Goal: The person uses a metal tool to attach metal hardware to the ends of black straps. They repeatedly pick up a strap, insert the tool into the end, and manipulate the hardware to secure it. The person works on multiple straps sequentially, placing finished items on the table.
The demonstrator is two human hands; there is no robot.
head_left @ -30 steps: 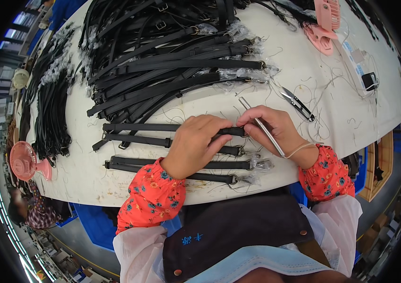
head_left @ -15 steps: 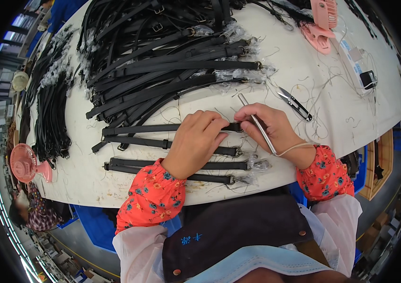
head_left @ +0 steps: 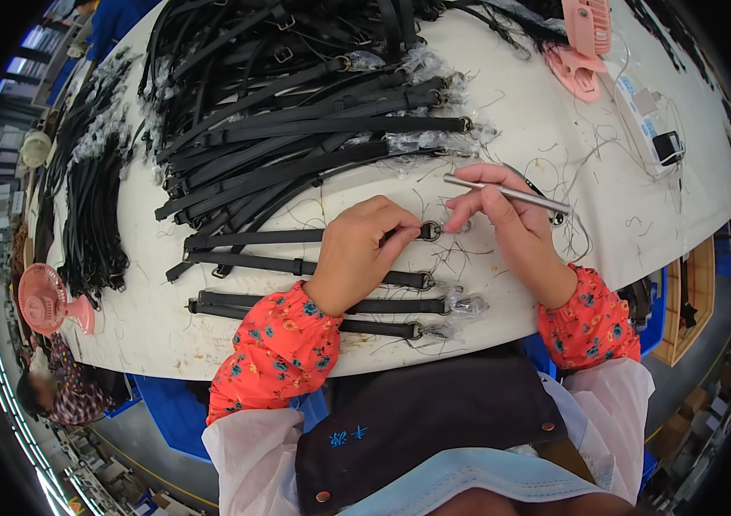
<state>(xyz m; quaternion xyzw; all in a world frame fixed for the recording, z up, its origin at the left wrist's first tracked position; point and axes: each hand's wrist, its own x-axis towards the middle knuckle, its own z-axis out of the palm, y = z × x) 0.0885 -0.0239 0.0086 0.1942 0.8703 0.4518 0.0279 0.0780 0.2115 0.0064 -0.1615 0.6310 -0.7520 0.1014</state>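
Observation:
My left hand (head_left: 355, 254) is closed at the ring end of a black strap (head_left: 267, 237), with thumb and forefinger pinched beside its metal ring (head_left: 431, 230). The strap lies across the white table, pointing right. In my right hand (head_left: 520, 228) is a slim silver pen-like tool (head_left: 516, 196), held between the fingers and slanting down to the right. My right fingertips are just right of the ring, close to some loose threads. Three more straps lie just below, the lowest one (head_left: 383, 328) ending in a ring with clear plastic wrap. Behind my right hand, thread snips (head_left: 557, 218) are mostly hidden.
A large heap of black straps (head_left: 297, 129) covers the far middle, with another bundle (head_left: 95, 206) at left. Pink fans stand at the left edge (head_left: 43, 297) and far right (head_left: 587, 30). A white power strip (head_left: 636, 116) lies at right. Cut threads litter the table (head_left: 486, 267).
My right hand has moved away from the strap's end to the right, and the silver tool has turned from steep to nearly level. My left hand stays on the strap, shifted slightly right.

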